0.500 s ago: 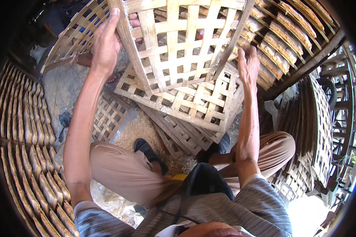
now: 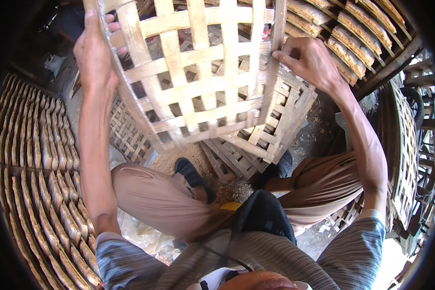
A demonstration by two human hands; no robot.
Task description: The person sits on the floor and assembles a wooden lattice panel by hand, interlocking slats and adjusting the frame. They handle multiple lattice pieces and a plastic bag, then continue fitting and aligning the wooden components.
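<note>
A woven bamboo tray [image 2: 203,55] with a wooden frame is raised in front of me, tilted, its lower edge toward my knees. My left hand [image 2: 95,65] is closed on its left side, thumb on the frame and fingertips showing behind the lattice. On the right side of the frame, my right hand [image 2: 311,63] pinches the edge with curled fingers. Below the raised tray lies an uneven stack of similar trays [image 2: 295,123], partly hidden by it. Another lattice tray [image 2: 129,128] lies on the floor, near my left forearm.
Rows of pale, crusty slabs [image 2: 48,145] fill racks along the left. More slabs sit on a slatted rack [image 2: 355,43] at the upper right. Lattice trays [image 2: 401,164] stand stacked at the right. Crumpled plastic [image 2: 142,237] lies beside my left leg; my sandalled foot [image 2: 193,175] is below the tray.
The raised tray has moved left and nearer to me, with my left hand on it. My right hand has come up to its right edge. The second tray at upper left is mostly out of sight.
</note>
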